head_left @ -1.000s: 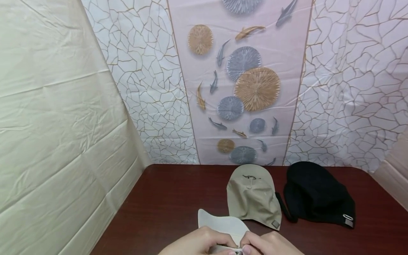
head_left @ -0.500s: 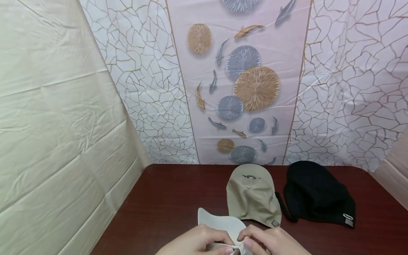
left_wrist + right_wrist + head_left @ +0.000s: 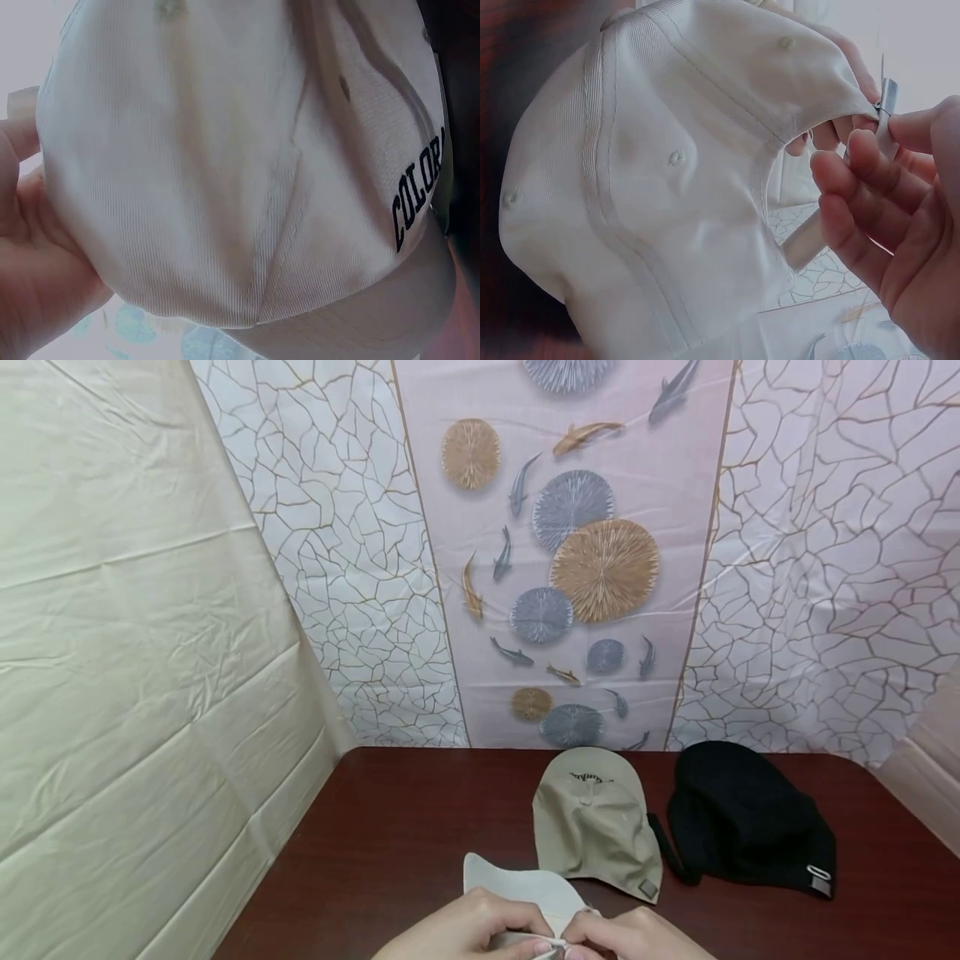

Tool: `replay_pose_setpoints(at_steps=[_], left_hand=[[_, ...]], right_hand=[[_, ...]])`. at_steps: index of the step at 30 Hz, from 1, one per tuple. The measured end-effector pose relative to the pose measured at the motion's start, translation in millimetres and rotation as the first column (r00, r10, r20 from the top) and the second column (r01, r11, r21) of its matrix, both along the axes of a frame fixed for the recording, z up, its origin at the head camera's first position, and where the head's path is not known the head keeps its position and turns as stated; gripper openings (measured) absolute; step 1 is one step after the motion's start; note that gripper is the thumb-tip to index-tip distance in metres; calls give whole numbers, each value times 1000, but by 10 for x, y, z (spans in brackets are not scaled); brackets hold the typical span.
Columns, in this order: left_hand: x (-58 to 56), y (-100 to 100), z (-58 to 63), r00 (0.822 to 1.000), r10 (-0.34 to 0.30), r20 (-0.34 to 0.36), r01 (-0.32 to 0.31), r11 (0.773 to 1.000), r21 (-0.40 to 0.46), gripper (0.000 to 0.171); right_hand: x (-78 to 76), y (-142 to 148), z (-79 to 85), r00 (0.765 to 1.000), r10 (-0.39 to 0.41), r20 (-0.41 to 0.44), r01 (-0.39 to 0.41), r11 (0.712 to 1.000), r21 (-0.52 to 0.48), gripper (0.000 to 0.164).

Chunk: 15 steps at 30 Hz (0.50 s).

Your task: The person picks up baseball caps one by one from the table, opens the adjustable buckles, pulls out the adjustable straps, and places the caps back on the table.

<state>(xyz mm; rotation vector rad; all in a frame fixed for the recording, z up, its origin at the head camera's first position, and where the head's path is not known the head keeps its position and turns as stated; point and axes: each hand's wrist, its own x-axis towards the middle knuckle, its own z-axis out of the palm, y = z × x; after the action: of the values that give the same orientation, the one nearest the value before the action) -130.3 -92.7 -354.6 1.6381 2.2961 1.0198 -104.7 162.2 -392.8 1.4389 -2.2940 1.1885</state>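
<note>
An off-white baseball cap [image 3: 517,887] is between both hands at the bottom of the head view, its brim pointing away from the body. Black lettering [image 3: 420,187] shows on its front panel in the left wrist view. My left hand [image 3: 468,927] grips the cap's back edge beside the opening. Thumb and forefinger of my right hand [image 3: 637,933] pinch the narrow back strap [image 3: 886,141] just by a metal buckle [image 3: 889,96], as the right wrist view shows. Both hands' fingertips meet at the strap.
A beige cap [image 3: 600,835] lies on the dark red table [image 3: 397,827] just beyond the hands. To its right is a black cap [image 3: 750,818] with a metal buckle at its edge. A patterned cloth [image 3: 375,568] hangs behind the table, and a cream cloth [image 3: 150,652] hangs at left.
Half a second ago the right fingers were raised and slightly apart from the left; now they are lower and close against the left fingertips at the strap. The other caps have not moved.
</note>
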Motion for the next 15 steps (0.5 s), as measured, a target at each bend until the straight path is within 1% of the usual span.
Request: replay_pose_setpoints(at_steps=[2,4,8,10,12,13,15], left_hand=[[6,-12,3,1000,-1,3,1,1000,-7,22],[8,-25,12,1000,-8,2,8,1000,-15,22],[3,-57,41,1000,-21,18,22,999,-36,22],[-3,-71,52,1000,-30,11,30,999,-38,20],[-12,-84,58,999,-42,-12,41,999,-36,19],[-17,-90,60,999,-49,-12,48,998,-35,18],[-21,-98,62,997,-63,-39,62,997,-41,17]], right_hand=[[-2,0,-2,999,-11,-32,11,1000,6,27],[-7,9,1,999,-15,-41,15,1000,12,28],[-30,61,33,999,-27,-17,28,999,17,28],[-41,99,63,998,-57,3,57,998,10,29],[-49,141,96,995,-103,16,103,995,-6,29],[-50,163,116,991,-128,32,129,992,-14,28],[-59,206,154,982,-180,54,182,983,-32,28]])
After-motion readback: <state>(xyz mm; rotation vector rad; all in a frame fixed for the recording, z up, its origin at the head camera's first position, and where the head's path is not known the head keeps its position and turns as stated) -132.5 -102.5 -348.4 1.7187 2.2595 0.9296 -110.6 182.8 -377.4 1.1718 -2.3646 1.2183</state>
